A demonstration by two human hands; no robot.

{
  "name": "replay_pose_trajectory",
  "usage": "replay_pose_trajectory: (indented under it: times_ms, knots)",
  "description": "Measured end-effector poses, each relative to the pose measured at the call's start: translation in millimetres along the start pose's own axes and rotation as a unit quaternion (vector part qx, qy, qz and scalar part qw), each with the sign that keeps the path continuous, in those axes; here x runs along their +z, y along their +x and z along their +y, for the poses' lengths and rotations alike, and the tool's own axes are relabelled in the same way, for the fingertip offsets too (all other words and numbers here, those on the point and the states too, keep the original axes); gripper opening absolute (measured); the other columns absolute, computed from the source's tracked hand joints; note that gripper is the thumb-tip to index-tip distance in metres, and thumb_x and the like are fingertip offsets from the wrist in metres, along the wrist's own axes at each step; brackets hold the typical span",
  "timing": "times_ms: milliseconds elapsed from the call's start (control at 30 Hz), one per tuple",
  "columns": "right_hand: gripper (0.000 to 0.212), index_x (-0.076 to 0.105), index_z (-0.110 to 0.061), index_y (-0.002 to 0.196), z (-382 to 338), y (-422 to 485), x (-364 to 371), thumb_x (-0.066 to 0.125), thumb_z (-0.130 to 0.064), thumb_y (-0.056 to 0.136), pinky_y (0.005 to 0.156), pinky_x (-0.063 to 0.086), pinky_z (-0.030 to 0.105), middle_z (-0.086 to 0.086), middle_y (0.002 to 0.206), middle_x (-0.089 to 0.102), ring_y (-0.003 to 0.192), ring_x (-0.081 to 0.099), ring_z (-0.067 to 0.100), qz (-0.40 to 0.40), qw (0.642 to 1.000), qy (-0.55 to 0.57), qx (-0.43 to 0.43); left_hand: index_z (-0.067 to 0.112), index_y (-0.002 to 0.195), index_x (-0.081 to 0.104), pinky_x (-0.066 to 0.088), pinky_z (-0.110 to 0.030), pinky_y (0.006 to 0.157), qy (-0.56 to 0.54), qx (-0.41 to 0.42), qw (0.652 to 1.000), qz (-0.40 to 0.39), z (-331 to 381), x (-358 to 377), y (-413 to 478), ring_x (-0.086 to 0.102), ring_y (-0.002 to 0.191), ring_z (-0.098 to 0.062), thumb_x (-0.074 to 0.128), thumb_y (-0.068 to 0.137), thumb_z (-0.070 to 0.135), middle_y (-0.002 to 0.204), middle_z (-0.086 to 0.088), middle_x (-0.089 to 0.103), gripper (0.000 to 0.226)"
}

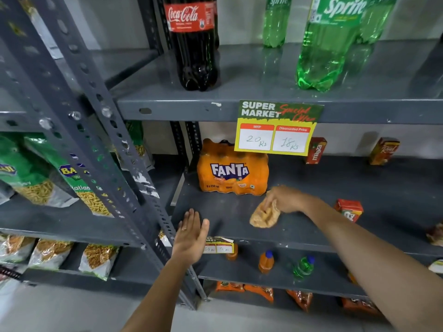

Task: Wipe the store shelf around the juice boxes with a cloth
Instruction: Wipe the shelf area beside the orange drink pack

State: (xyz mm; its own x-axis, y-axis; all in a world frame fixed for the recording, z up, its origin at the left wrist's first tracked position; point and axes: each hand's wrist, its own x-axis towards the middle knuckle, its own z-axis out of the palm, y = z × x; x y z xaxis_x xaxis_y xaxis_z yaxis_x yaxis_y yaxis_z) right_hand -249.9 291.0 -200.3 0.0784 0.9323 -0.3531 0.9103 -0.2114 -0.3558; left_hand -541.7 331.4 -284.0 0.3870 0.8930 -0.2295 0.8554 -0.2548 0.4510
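Grey painted steel makes up the store shelf (311, 183), its middle deck wide and mostly bare, with dust-dulled patches across the front. Biggest thing on that deck is the orange shrink-wrapped Fanta multipack (232, 173), standing at the back left under a yellow and green price card (278, 128) that hangs from the deck above. The small juice boxes are spread out to the right: a red Maaza carton (316, 150) and a brown-orange carton (384, 150) upright against the back wall, and a red carton (348, 210) near the front, just beside the person's right forearm. The right hand (286, 200) presses a crumpled tan cloth (265, 215) flat on the deck, fingers bent over its top and pinning it rather than balling it up; the cloth lies just in front of the multipack's right corner. The left hand (190, 238) is flat and slack, fingers straight together, gripping nothing, hovering by the deck's front left edge. I would say the wiping is under way but not near the cartons yet. They all lie to the right of the cloth, so the next sweep should run rightward along the deck's long axis, and the right hand, already nearer, should curve behind the front red carton without knocking it.
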Motion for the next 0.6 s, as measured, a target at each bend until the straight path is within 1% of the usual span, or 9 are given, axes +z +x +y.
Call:
replay_pose_trajectory:
  times_ms: [67, 133, 200, 233, 300, 367, 433, 533, 600]
  knots:
    - [0.046, 0.072, -0.023, 0.113, -24.7, 5.4, -15.5, 0.047, 0.007, 0.088, 0.089, 0.053, 0.037, 0.003, 0.124, 0.064, 0.108, 0.062, 0.027, 0.016, 0.999, 0.042, -0.027, 0.011, 0.150, -0.012, -0.012, -0.033, 0.118, 0.041, 0.008, 0.999, -0.007, -2.8, 1.4, 1.4, -0.022, 0.140, -0.006, 0.004, 0.097, 0.052, 0.159, -0.004, -0.020, 0.068]
    - [0.041, 0.071, -0.020, 0.114, -59.8, 12.4, -16.8, 0.051, 0.004, 0.088, 0.096, 0.046, 0.033, 0.002, 0.132, 0.061, 0.120, 0.055, 0.023, 0.040, 0.994, 0.072, -0.075, 0.010, 0.150, -0.014, -0.012, -0.033, 0.118, 0.078, 0.018, 0.997, -0.003, -3.9, 2.8, 0.8, -0.022, 0.143, -0.012, -0.003, 0.087, 0.064, 0.158, -0.005, -0.021, 0.084]
    - [0.039, 0.069, -0.021, 0.117, -87.5, 19.7, 4.1, 0.053, 0.001, 0.088, 0.104, 0.041, 0.036, -0.002, 0.141, 0.054, 0.129, 0.048, 0.021, 0.031, 0.993, 0.035, -0.111, 0.009, 0.150, -0.014, -0.012, -0.034, 0.118, 0.094, 0.026, 0.995, 0.003, -3.0, 3.1, -1.8, -0.021, 0.144, -0.015, -0.021, 0.069, 0.076, 0.158, -0.006, -0.021, 0.105]
    - [0.042, 0.068, -0.022, 0.119, -94.8, 22.9, 20.0, 0.052, 0.001, 0.088, 0.105, 0.041, 0.038, -0.001, 0.143, 0.052, 0.131, 0.047, 0.023, 0.016, 0.992, 0.005, -0.126, 0.009, 0.149, -0.014, -0.012, -0.034, 0.118, 0.097, 0.027, 0.995, 0.004, -3.0, 2.5, -2.3, -0.021, 0.144, -0.015, -0.029, 0.060, 0.079, 0.158, -0.006, -0.022, 0.115]
    - [0.051, 0.065, -0.021, 0.124, -95.1, 24.5, 49.3, 0.045, 0.006, 0.086, 0.103, 0.043, 0.038, 0.002, 0.143, 0.053, 0.130, 0.049, 0.026, -0.022, 0.988, -0.040, -0.146, 0.010, 0.150, -0.014, -0.013, -0.033, 0.117, 0.102, 0.029, 0.994, 0.002, -3.3, 1.9, -1.7, -0.022, 0.144, -0.015, -0.035, 0.050, 0.082, 0.158, -0.006, -0.021, 0.125]
    - [0.057, 0.064, -0.022, 0.124, -81.7, 19.3, 61.2, 0.041, 0.009, 0.083, 0.108, 0.039, 0.036, -0.002, 0.146, 0.050, 0.134, 0.044, 0.023, -0.019, 0.988, -0.032, -0.153, 0.010, 0.150, -0.013, -0.013, -0.034, 0.118, 0.110, 0.031, 0.993, -0.002, -3.4, 1.2, -1.9, -0.021, 0.145, -0.016, -0.034, 0.049, 0.084, 0.158, -0.006, -0.021, 0.127]
    - [0.058, 0.067, -0.020, 0.121, -59.5, 8.1, 57.0, 0.041, 0.012, 0.081, 0.113, 0.032, 0.032, -0.007, 0.147, 0.047, 0.137, 0.039, 0.018, -0.015, 0.991, -0.007, -0.135, 0.010, 0.151, -0.013, -0.012, -0.034, 0.118, 0.120, 0.032, 0.992, 0.002, -4.7, 1.9, -1.2, -0.019, 0.146, -0.017, -0.031, 0.051, 0.084, 0.159, -0.007, -0.020, 0.125]
    - [0.052, 0.073, -0.016, 0.110, -16.8, -15.4, 48.4, 0.043, 0.015, 0.081, 0.116, 0.028, 0.029, -0.006, 0.142, 0.053, 0.136, 0.043, 0.014, 0.004, 0.995, 0.066, -0.074, 0.009, 0.151, -0.013, -0.011, -0.035, 0.118, 0.134, 0.033, 0.990, 0.008, -5.8, 5.3, -2.2, -0.018, 0.146, -0.018, -0.025, 0.060, 0.081, 0.160, -0.008, -0.017, 0.117]
    - [0.050, 0.077, -0.013, 0.101, 8.4, -30.6, 42.3, 0.043, 0.018, 0.080, 0.113, 0.029, 0.023, -0.004, 0.136, 0.059, 0.131, 0.048, 0.012, 0.025, 0.995, 0.090, -0.023, 0.009, 0.151, -0.012, -0.011, -0.035, 0.118, 0.133, 0.030, 0.991, 0.011, -4.4, 6.2, -2.0, -0.018, 0.146, -0.018, -0.020, 0.066, 0.079, 0.160, -0.007, -0.017, 0.110]
